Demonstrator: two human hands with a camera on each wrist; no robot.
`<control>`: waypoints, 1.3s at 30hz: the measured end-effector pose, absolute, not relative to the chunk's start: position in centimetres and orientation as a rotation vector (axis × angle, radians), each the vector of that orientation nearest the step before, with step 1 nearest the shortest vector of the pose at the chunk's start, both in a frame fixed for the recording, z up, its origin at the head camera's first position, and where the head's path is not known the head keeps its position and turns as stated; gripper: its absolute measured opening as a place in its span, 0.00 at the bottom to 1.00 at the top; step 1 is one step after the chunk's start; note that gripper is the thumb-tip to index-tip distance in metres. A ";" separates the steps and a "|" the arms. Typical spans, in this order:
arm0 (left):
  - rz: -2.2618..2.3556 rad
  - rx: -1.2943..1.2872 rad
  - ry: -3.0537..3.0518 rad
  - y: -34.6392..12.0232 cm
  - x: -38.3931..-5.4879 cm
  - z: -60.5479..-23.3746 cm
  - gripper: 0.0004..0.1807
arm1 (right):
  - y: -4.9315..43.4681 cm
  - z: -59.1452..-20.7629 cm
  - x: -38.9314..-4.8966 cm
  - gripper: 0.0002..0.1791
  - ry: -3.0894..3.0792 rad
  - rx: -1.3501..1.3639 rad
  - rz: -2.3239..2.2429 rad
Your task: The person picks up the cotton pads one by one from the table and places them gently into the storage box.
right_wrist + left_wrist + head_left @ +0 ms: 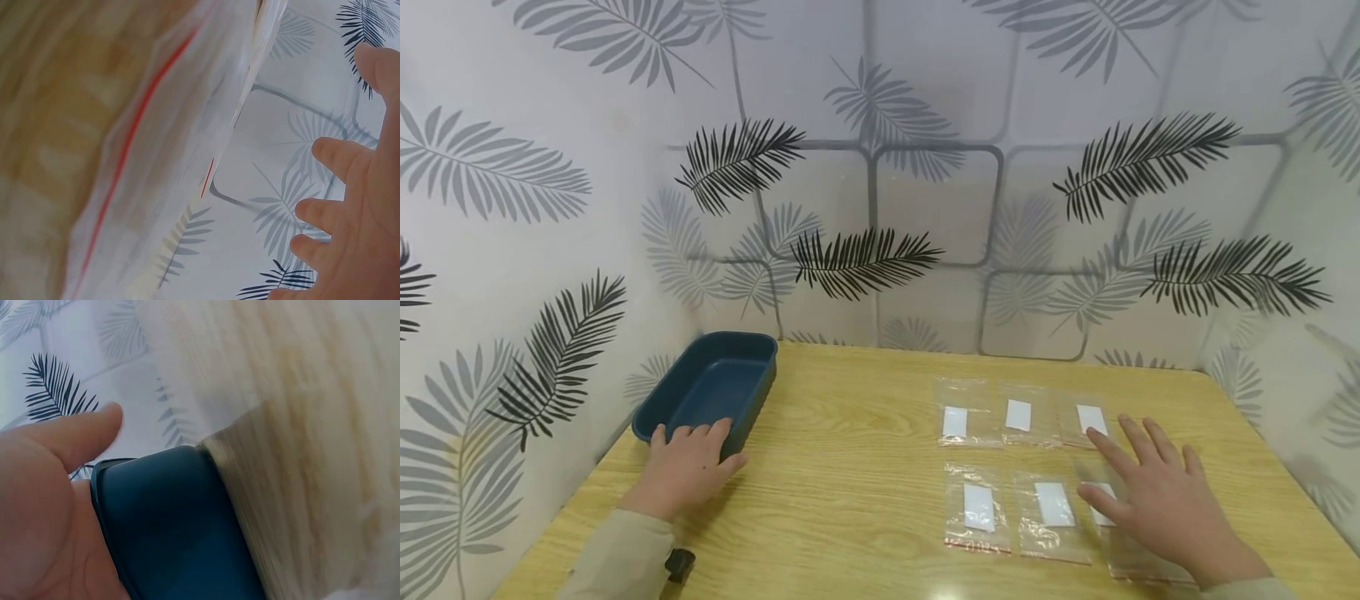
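A dark blue rectangular tray stands at the left of the table. My left hand rests at its near rim, fingertips over the edge and thumb spread to the right. In the left wrist view, the palm and raised thumb of the left hand are beside the wall of the tray. My right hand, fingers spread, is over the nearest right clear zip bag, partly hiding it and its white card. The right wrist view shows the right hand above a red-striped bag.
Several more clear bags with white cards lie in two rows, among them a front left bag, a front middle bag and a back left bag. The wooden table meets a leaf-patterned wall at the back.
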State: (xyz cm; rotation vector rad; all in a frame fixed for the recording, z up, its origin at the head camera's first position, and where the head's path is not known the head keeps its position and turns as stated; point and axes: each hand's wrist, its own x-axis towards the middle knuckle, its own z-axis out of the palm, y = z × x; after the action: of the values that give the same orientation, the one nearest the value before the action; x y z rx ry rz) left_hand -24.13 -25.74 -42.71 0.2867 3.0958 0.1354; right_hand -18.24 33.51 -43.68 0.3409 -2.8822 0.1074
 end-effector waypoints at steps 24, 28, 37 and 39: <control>0.029 0.529 3.125 -24.2 -24.0 -42.6 0.06 | 33.3 -43.7 -18.2 0.43 -2.887 0.344 0.104; 0.049 0.549 3.130 -23.6 -24.0 -42.9 0.07 | 33.2 -43.6 -18.2 0.44 -2.889 0.345 0.111; 0.048 0.605 3.169 -22.4 -23.7 -43.1 0.08 | 33.0 -43.6 -18.3 0.43 -2.876 0.362 0.096; 0.042 0.625 3.176 -22.2 -23.7 -43.2 0.08 | 32.9 -43.6 -18.3 0.43 -2.874 0.364 0.096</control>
State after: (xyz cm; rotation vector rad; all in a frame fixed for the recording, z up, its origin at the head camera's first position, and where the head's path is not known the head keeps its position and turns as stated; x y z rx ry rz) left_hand -23.74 -22.22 -43.21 0.6255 3.1756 0.0419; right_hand -18.28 32.94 -43.57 0.3641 -2.8743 0.0961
